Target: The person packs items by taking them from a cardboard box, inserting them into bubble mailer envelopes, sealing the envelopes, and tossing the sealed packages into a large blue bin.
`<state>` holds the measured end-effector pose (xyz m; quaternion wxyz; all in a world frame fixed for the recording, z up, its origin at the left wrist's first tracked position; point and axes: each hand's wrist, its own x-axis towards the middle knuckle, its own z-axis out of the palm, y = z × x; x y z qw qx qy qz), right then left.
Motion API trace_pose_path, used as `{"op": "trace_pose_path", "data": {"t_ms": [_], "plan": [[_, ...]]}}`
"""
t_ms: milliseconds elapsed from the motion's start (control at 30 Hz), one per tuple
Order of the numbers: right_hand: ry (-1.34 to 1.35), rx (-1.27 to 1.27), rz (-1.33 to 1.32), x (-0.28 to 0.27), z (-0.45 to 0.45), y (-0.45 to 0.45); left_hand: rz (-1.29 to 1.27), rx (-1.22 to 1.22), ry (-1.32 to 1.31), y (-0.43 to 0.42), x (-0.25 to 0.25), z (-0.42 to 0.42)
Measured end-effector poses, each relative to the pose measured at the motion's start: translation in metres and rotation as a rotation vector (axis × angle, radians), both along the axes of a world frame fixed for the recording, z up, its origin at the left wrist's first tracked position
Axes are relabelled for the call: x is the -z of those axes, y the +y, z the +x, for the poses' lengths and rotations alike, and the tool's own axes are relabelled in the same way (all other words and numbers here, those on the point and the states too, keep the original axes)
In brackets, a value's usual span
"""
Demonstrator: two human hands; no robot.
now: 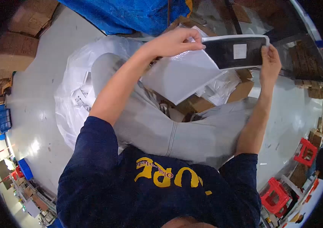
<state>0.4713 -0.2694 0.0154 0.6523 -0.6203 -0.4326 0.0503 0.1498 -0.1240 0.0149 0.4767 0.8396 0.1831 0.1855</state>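
Observation:
A black rectangular panel (222,53) with white edging and a small white label (240,51) is held up between my two hands, above my lap. My left hand (180,41) pinches its left end between thumb and fingers. The right end is gripped by my right hand (270,62), thumb on the near face. Under the panel and to its left lies a large white padded sheet or bag (180,78). It rests over an open cardboard box (241,89) that contains clear plastic bags (220,89).
A big translucent plastic bag (72,64) with printed papers is on the floor to my left. Blue sheeting (131,17) hangs ahead. Cardboard boxes (15,49) stand far left, and stacked cardboard (306,60) is at right. Red stools (275,195) are at lower right.

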Motion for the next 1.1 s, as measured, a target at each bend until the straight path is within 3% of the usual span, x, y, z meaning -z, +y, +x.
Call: {"op": "trace_pose_path", "data": {"t_ms": [67,233,333,400,467,567,633,767,900,933,1000,1067,1100], "plan": [[0.088,-0.2,-0.073,-0.004,-0.003,0.002,0.072,-0.08,0.026,-0.001,-0.004,0.008],[-0.003,-0.067,-0.152,-0.021,-0.016,0.001,0.012,0.061,-0.061,0.01,-0.01,-0.005],[0.048,-0.153,-0.123,-0.024,-0.004,0.005,0.07,0.064,-0.087,-0.002,-0.025,0.016],[0.113,-0.327,-0.274,-0.021,-0.033,0.004,0.13,0.066,-0.114,-0.014,-0.026,0.022],[0.189,-0.38,-0.262,-0.025,-0.075,0.012,0.116,0.013,-0.129,-0.017,-0.026,0.026],[-0.264,-0.317,-0.317,-0.019,-0.108,0.006,0.072,-0.147,-0.17,-0.022,-0.029,0.036],[-0.831,-0.246,-0.011,-0.006,-0.122,0.017,0.129,-0.162,-0.151,-0.021,-0.027,0.034],[-0.791,-0.277,-0.027,-0.008,-0.12,0.016,0.287,-0.203,-0.082,-0.025,-0.027,0.031],[-0.08,-0.342,-0.199,-0.003,-0.134,0.018,0.261,-0.198,0.109,-0.062,-0.032,0.046],[-0.06,-0.367,-0.201,-0.004,-0.135,0.017,0.26,-0.202,0.107,-0.061,-0.032,0.047],[-0.038,-0.394,-0.201,-0.006,-0.131,0.017,0.332,-0.16,-0.123,-0.054,-0.027,0.049],[0.132,-0.504,0.059,-0.007,-0.12,0.019,0.398,-0.115,-0.35,-0.046,-0.021,0.049],[0.509,-0.526,0.192,-0.016,-0.112,0.019,0.39,-0.152,-0.36,-0.039,-0.024,0.044]]}}
